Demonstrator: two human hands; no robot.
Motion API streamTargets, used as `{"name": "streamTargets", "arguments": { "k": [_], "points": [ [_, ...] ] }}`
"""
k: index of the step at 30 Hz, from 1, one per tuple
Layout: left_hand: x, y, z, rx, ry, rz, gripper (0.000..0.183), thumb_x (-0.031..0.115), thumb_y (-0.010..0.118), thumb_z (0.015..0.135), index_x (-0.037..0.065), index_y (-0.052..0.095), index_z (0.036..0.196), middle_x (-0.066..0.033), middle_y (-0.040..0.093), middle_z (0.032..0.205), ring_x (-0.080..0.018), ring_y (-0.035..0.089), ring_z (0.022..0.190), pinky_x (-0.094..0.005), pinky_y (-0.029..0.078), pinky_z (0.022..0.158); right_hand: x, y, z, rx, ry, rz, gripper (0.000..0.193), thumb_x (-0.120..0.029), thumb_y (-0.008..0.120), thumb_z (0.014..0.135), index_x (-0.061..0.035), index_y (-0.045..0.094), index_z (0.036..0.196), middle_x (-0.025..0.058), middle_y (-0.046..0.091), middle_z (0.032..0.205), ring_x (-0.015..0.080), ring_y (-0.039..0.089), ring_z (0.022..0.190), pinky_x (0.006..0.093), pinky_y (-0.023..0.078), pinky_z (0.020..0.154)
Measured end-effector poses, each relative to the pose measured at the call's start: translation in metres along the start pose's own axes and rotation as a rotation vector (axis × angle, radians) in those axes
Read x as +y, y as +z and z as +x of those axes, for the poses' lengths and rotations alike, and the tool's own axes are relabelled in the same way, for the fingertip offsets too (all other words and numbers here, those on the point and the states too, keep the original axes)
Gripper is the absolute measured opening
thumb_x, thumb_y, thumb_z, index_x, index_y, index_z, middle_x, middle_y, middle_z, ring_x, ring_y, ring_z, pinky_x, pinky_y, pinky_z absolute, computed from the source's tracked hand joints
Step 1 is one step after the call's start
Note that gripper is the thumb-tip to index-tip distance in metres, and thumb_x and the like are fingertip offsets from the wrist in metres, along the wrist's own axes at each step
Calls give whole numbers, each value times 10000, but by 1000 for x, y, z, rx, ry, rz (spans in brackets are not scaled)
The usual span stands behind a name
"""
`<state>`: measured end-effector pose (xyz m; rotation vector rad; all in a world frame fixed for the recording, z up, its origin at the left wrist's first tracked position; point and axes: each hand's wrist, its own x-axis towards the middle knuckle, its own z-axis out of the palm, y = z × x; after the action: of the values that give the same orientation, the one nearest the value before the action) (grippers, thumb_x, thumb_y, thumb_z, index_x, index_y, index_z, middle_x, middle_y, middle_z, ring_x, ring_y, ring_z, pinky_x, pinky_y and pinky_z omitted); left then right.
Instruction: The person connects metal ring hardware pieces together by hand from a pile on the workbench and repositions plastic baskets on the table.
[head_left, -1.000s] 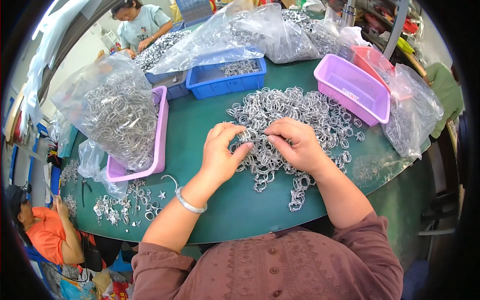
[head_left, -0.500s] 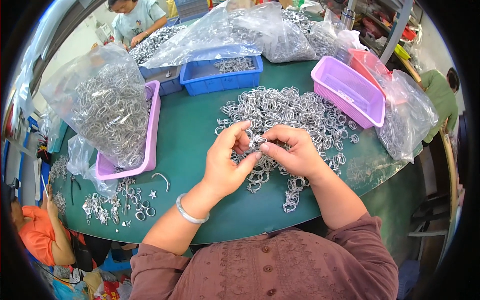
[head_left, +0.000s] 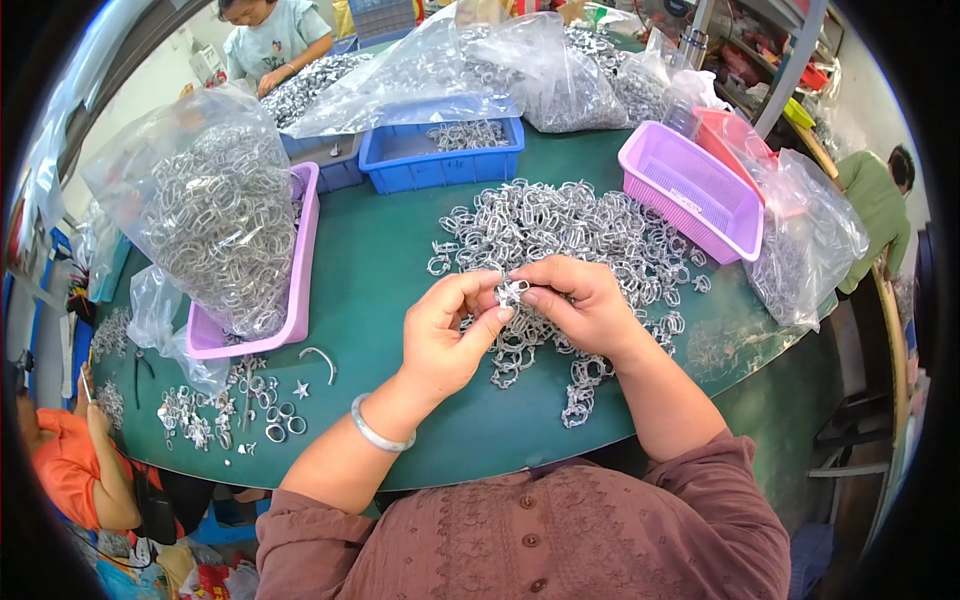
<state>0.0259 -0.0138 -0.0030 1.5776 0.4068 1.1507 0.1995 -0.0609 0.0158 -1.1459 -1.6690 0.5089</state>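
A small silvery metal ring (head_left: 511, 292) is pinched between my two hands, above the near edge of a pile of similar pieces. My left hand (head_left: 445, 330) has its thumb and index finger closed on the ring's left side, and a pale bangle circles that wrist. From the other side, my right hand (head_left: 580, 300) grips it between thumb and bent fingers. Loose silvery rings (head_left: 560, 225) lie heaped beyond and beneath my hands, with a short trail of them toward me. The fingertips hide part of the held ring.
On the left, a purple basket (head_left: 307, 260) holds a bag of rings (head_left: 215, 220). Loose rings and stars (head_left: 205, 415) lie nearer me. A blue tray (head_left: 440, 172) and a lilac basket (head_left: 690, 190) stand beyond the heap. Co-workers sit far left (head_left: 280, 50) and near left (head_left: 75, 465).
My left fingers have closed in on the ring, the index finger coming down from its raised position. Both hands now meet at the piece.
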Motion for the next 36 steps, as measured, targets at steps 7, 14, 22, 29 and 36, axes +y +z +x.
{"name": "streamTargets", "arguments": {
  "k": [7,14,22,29,36],
  "points": [
    [1,-3,0,-38,207,229,262,-88,633,729,-6,597,975,-53,531,840,-105,513,733,-208,421,622,4,2,2,25,-146,-84,193,-23,642,748,-43,639,940,95,642,825,214,628,730,284,492,646],
    [1,-3,0,-33,178,210,253,-82,628,738,-7,598,978,-49,533,837,-101,512,720,-204,416,615,3,1,2,16,-140,-151,188,-36,650,742,-49,642,929,91,643,819,225,627,736,296,494,651],
    [3,-6,0,-75,92,181,308,-62,645,732,0,580,1027,-44,507,850,-101,505,744,-212,422,625,4,2,2,35,-182,-186,181,-46,656,726,-48,630,905,91,631,798,248,615,724,320,485,635],
    [-1,-3,-3,-54,-6,70,355,-55,651,736,-12,550,1074,-39,490,948,-102,508,802,-231,455,728,1,1,3,77,-329,-318,209,-27,660,689,-49,613,892,88,620,838,264,601,759,349,480,639],
    [-8,-2,-2,-5,43,-2,468,-76,633,744,-2,477,1179,-67,535,1046,-138,533,937,-262,458,797,0,2,2,115,-304,-260,242,5,666,665,-46,594,890,95,619,849,273,602,769,349,485,663]
  ]
}}
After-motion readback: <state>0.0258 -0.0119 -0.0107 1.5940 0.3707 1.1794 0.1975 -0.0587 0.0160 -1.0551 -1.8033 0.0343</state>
